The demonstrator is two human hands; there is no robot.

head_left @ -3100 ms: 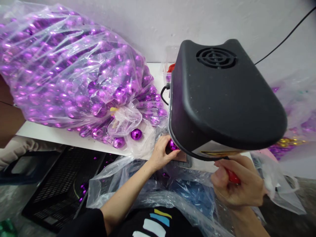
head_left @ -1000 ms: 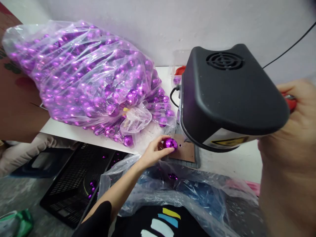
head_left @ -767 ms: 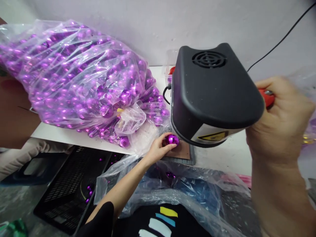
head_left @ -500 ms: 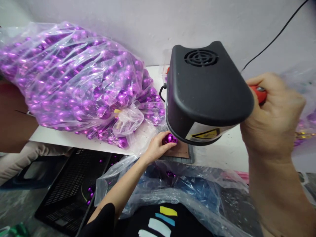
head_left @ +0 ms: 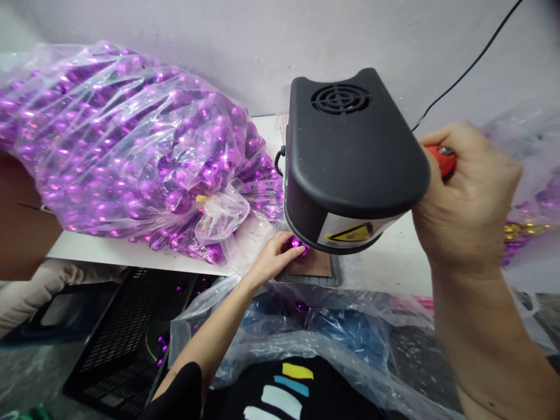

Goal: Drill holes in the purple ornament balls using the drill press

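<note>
My left hand (head_left: 275, 256) pinches a shiny purple ball (head_left: 298, 244) between thumb and fingers. It holds the ball just above or on a brown board (head_left: 312, 265), in a grey tray; the exact contact is hidden. Over the ball looms a black machine housing (head_left: 354, 157) with a round vent and a yellow warning label. My right hand (head_left: 468, 192) is closed around a red handle (head_left: 441, 160) at the housing's right side. The housing hides part of the ball and whatever lies beneath it.
A large clear bag (head_left: 144, 157) of purple balls fills the left of the white table (head_left: 122, 252). A black crate (head_left: 114, 338) with a few balls stands below. Plastic sheeting (head_left: 332, 344) covers my lap. A black cable (head_left: 472, 64) runs up the wall; another bag (head_left: 534, 186) lies right.
The view has shifted a little, so the housing, my right hand and the bag appear farther left. The housing covers slightly more of the ball. Both hands keep their grips.
</note>
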